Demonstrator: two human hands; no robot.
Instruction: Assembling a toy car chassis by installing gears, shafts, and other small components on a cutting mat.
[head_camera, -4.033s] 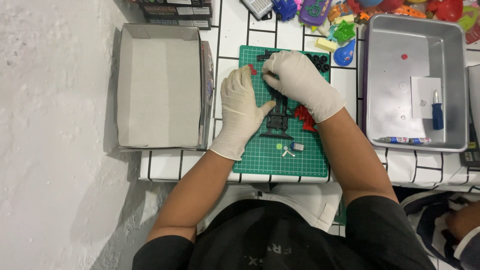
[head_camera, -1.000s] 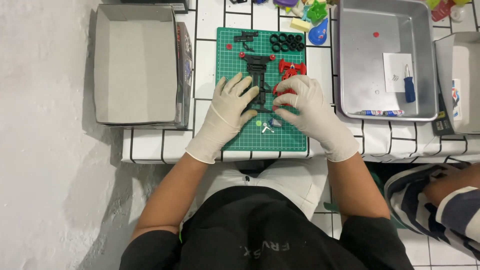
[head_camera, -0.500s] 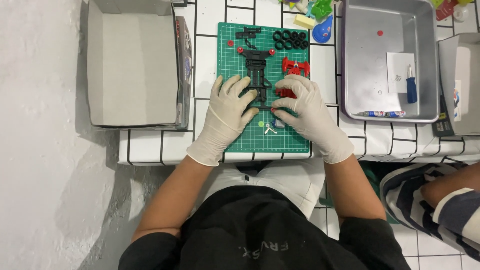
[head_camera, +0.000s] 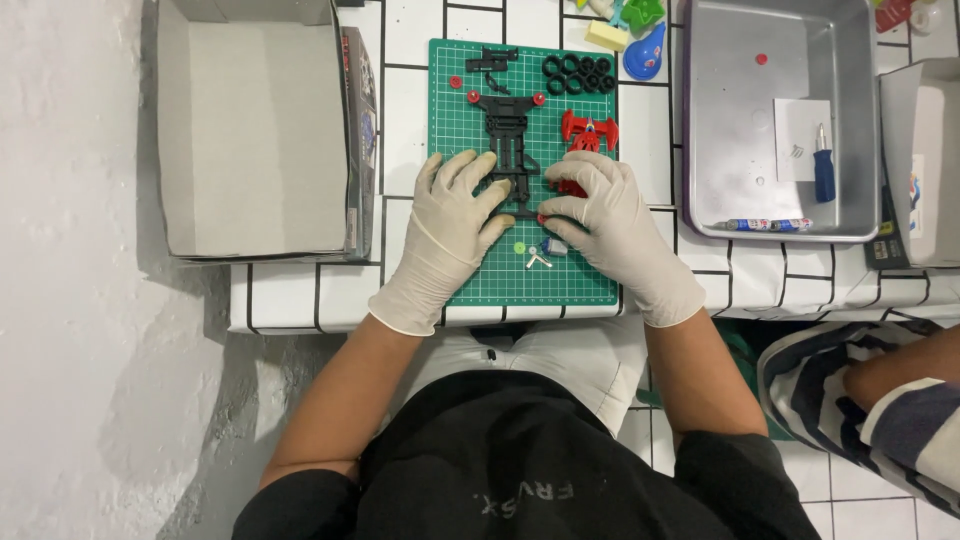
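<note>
- At centre frame, on the green gridded cutting mat (head_camera: 470, 270), a black plastic model-car chassis (head_camera: 508, 150) is laid lengthwise; both white-gloved hands are set on its lower end.
- Left hand (head_camera: 450, 225): fingers spread flat, chassis side pressed down, nothing enclosed.
- Right hand (head_camera: 605, 215): fingers curled, a small red part (head_camera: 543, 217) pinched at the chassis edge between thumb and forefinger.
- Judged partly assembled: red rollers are seen at the chassis upper end; body and wheels are not yet fitted.
- Left loose on the mat: red body piece (head_camera: 589, 130) right of chassis, black rubber tyres (head_camera: 578, 73) at upper right, small green and white bits (head_camera: 532, 252) below the hands.
- At upper right of frame, a grey metal tray (head_camera: 720, 120) is seen holding a blue-handled screwdriver (head_camera: 823, 165).
- At upper left, an open grey cardboard box (head_camera: 250, 130) is seen.
</note>
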